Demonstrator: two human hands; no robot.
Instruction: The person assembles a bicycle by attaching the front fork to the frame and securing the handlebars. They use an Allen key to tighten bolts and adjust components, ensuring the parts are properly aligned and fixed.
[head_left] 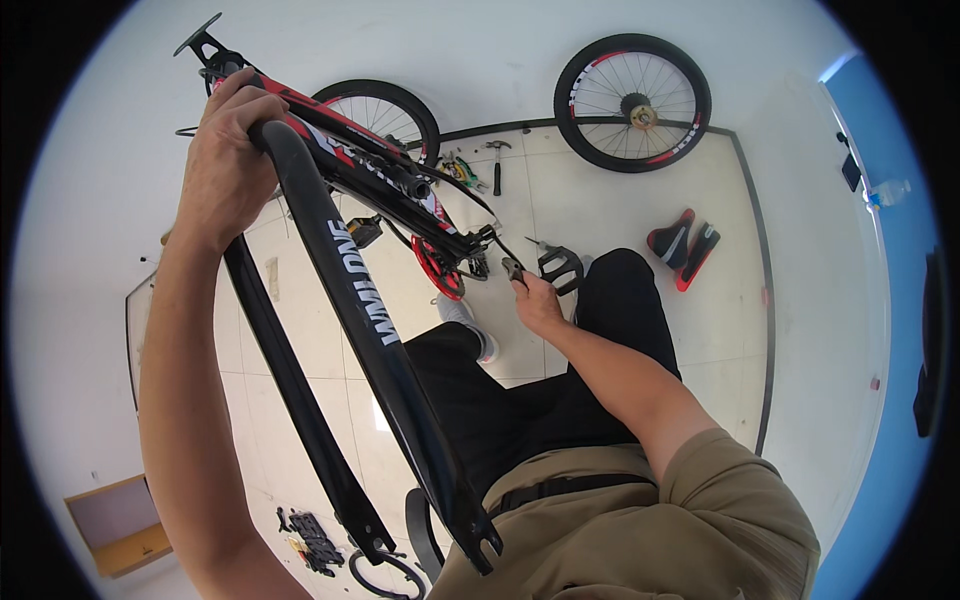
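Note:
My left hand (237, 130) is wrapped round the top of a black bicycle fork (335, 250), where it meets the black, red and white bicycle frame (375, 200). The fork's two legs reach down toward my body, their open ends at my waist. My right hand (541, 303) is closed on a small dark metal tool (513, 269), maybe pliers, near the end of a thin black cable (500, 240). Its exact kind is hard to make out. Beside that hand a black pedal (562, 270) lies by my knee. A red chainring (437, 270) sits below the frame.
Two wheels, one right (633, 103) and one partly behind the frame (385, 110), lean at the far wall. A hammer (497, 170) and several coloured-handled tools (462, 178) lie before them. At right is a black-and-red two-part object (684, 250). A tool set (316, 545) lies low left.

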